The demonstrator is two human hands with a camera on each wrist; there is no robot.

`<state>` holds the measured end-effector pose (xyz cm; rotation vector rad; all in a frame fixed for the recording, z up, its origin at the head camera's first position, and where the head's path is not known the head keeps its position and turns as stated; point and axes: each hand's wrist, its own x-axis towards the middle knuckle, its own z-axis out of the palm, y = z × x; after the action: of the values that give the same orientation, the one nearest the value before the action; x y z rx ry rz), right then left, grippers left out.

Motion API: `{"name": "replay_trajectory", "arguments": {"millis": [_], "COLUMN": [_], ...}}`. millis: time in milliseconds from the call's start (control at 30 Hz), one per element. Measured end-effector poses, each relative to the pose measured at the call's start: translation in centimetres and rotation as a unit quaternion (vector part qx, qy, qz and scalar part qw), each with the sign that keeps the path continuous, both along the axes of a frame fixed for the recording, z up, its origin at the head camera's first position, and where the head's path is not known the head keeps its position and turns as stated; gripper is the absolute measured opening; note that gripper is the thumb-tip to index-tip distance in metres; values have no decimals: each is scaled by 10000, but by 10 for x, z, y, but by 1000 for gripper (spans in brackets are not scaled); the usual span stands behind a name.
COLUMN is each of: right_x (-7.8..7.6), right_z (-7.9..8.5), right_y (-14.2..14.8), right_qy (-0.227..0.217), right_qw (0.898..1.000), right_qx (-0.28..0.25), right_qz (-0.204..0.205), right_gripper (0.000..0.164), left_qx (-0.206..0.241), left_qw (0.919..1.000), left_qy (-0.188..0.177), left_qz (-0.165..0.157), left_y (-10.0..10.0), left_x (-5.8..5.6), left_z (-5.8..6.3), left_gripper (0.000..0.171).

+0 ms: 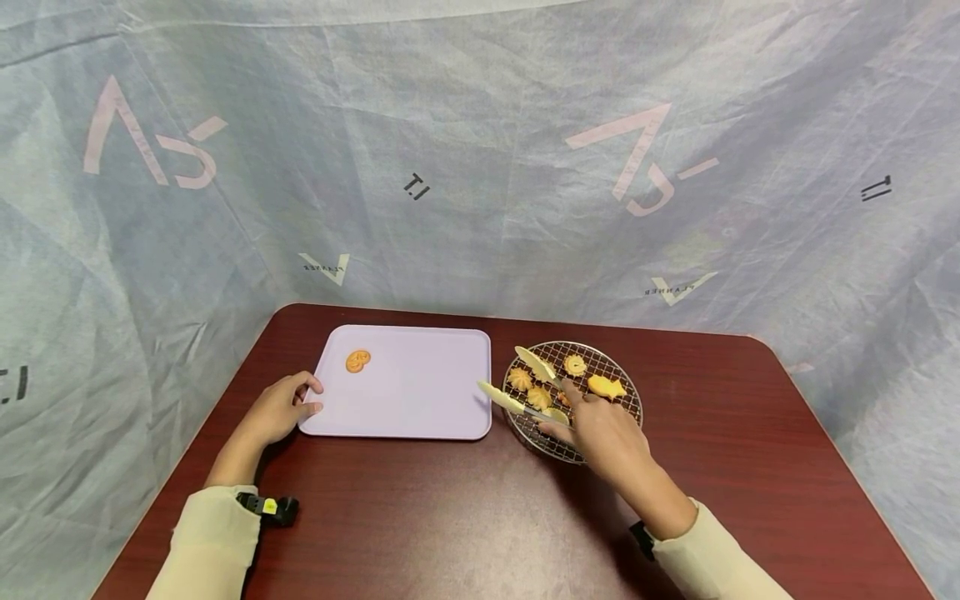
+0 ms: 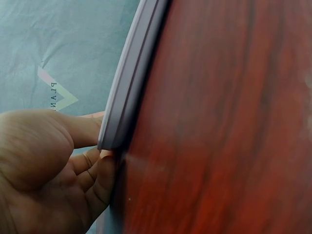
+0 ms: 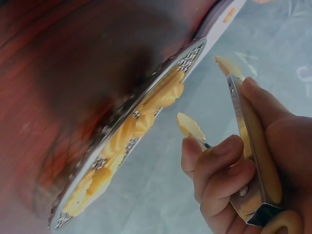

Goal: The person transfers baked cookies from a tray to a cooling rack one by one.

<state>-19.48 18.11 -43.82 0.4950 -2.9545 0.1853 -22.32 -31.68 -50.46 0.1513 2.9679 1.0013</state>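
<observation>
At the left side of a pale lilac tray (image 1: 423,396), my left hand (image 1: 273,410) grips the edge, thumb on one face and fingers on the other. One brown, pretzel-like cookie (image 1: 357,360) lies near the tray's far left corner. My right hand (image 1: 609,440) holds tongs (image 3: 249,126) with pale yellow tips spread apart and nothing between them. The tongs reach over a round wire rack (image 1: 550,450) bearing several golden cookies, among them a swirled cookie (image 1: 519,380), a ring-shaped cookie (image 1: 575,365) and a fish-shaped cookie (image 1: 606,386). My hand and the tongs hide part of the rack.
Tray and rack stand side by side, a narrow gap between them, on a dark red wooden table (image 1: 420,517). Grey printed sheeting (image 1: 480,217) hangs behind the table and along its sides. A black wrist strap (image 1: 270,507) sits on my left sleeve.
</observation>
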Motion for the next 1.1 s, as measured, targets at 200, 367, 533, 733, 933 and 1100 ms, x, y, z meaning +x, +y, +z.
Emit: {"name": "replay_trajectory", "arguments": {"millis": [200, 367, 533, 733, 933, 1100], "right_x": [-1, -1, -3, -7, -13, -18], "right_z": [1, -1, -1, -1, -2, -4], "right_y": [-12, -24, -36, -51, -67, -81], "right_qy": [40, 88, -77, -241, -188, -192], "right_qw": [10000, 9998, 9998, 9995, 9991, 9987], "right_qx": [6, 26, -10, 36, -32, -53], "right_qz": [64, 172, 189, 209, 367, 470], "right_gripper": [90, 88, 89, 94, 93, 92], "left_qx": [7, 10, 29, 24, 16, -10], "left_qw": [10000, 10000, 10000, 10000, 10000, 10000], "left_qy": [-27, -42, -56, -67, -32, -57], "left_qz": [-6, 3, 47, 61, 59, 53], "left_y": [0, 1, 2, 2, 1, 1], "left_x": [0, 1, 2, 1, 1, 1], "left_z": [0, 1, 3, 2, 1, 1], "left_gripper": [17, 17, 18, 17, 17, 17]}}
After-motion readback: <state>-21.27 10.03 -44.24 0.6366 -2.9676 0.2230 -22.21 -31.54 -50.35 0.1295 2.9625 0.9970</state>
